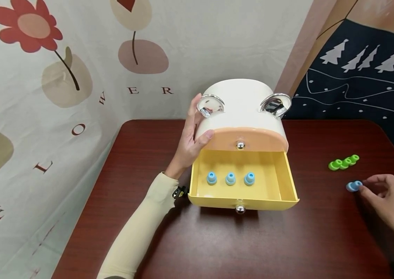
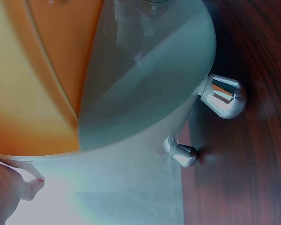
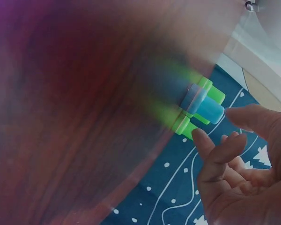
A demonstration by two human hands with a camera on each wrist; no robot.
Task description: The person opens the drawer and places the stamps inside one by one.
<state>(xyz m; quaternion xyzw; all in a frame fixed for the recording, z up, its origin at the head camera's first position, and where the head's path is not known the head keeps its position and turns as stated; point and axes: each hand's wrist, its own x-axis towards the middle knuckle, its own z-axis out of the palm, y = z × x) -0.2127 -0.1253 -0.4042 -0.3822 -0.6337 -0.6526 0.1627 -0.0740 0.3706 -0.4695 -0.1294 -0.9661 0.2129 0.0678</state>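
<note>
A small white drawer cabinet (image 1: 242,100) with silver ears stands on the table, its yellow lower drawer (image 1: 200,201) pulled out. Three light-blue stepped pegs (image 1: 230,178) stand in a row inside that drawer. My left hand (image 1: 191,141) rests on the cabinet's left side, fingers extended up by the ear and thumb on the front edge. On the table at the right is another blue peg (image 1: 353,186). My right hand (image 1: 390,199) is at its narrow end, thumb (image 3: 246,115) at the tip and forefinger spread apart from it in the right wrist view.
Several green pegs (image 1: 344,162) sit close together on the table just behind the loose blue peg. An orange upper drawer (image 1: 260,140) with a silver knob is closed. Printed cloths hang behind the dark wooden table (image 1: 322,240).
</note>
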